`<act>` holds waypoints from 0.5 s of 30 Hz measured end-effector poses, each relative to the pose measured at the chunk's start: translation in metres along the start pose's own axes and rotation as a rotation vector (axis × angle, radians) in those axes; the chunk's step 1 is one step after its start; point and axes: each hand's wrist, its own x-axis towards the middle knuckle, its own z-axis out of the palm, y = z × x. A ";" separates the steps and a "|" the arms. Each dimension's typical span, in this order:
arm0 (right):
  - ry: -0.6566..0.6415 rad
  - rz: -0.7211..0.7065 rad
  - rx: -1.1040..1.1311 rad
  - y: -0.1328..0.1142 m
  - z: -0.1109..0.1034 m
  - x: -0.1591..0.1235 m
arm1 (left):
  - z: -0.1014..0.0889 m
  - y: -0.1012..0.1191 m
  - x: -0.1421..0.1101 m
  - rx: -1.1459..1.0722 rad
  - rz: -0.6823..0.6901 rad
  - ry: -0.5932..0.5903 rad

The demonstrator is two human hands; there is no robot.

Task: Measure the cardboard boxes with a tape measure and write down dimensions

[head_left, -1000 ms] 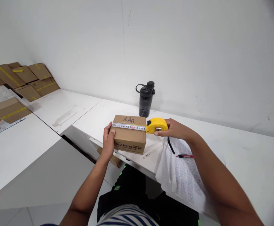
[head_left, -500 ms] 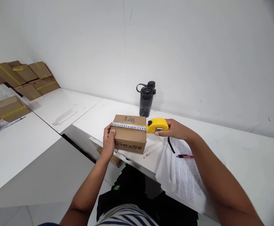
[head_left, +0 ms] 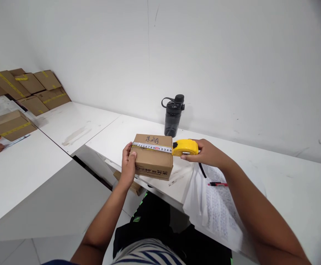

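Cardboard box is sitting toward six o'clock, my left hand clamping its nine-o'clock end, my right hand gripping the yellow tape measure at three; I'm seeing the blade barely shifting across the top, so the reading seems to be holding.

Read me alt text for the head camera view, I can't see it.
A person's left hand grips a cardboard box while the right hand holds a yellow tape measure, its blade stretched across the box's top. A dark bottle stands behind the box on a white table, with papers to the right.
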 end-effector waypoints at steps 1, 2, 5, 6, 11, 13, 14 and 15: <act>0.005 0.007 0.015 0.002 0.000 0.001 | 0.000 -0.001 0.000 0.005 0.000 -0.002; 0.011 0.016 0.033 0.004 0.001 0.002 | 0.000 -0.002 0.000 0.012 -0.004 0.001; 0.026 0.049 0.109 0.006 0.007 0.004 | 0.001 -0.003 0.000 0.022 -0.033 0.032; 0.029 0.064 0.143 0.006 0.010 0.004 | 0.001 -0.003 0.000 0.020 -0.045 0.042; 0.073 0.121 0.261 -0.003 0.029 0.008 | 0.002 -0.001 -0.004 -0.017 -0.060 0.045; 0.094 0.118 0.239 -0.012 0.035 0.011 | 0.003 -0.002 -0.005 -0.034 -0.051 0.044; 0.101 0.117 0.213 -0.017 0.036 0.013 | 0.005 -0.003 -0.004 -0.042 -0.044 0.045; 0.106 0.112 0.178 -0.023 0.037 0.014 | 0.007 -0.004 -0.002 -0.051 -0.036 0.049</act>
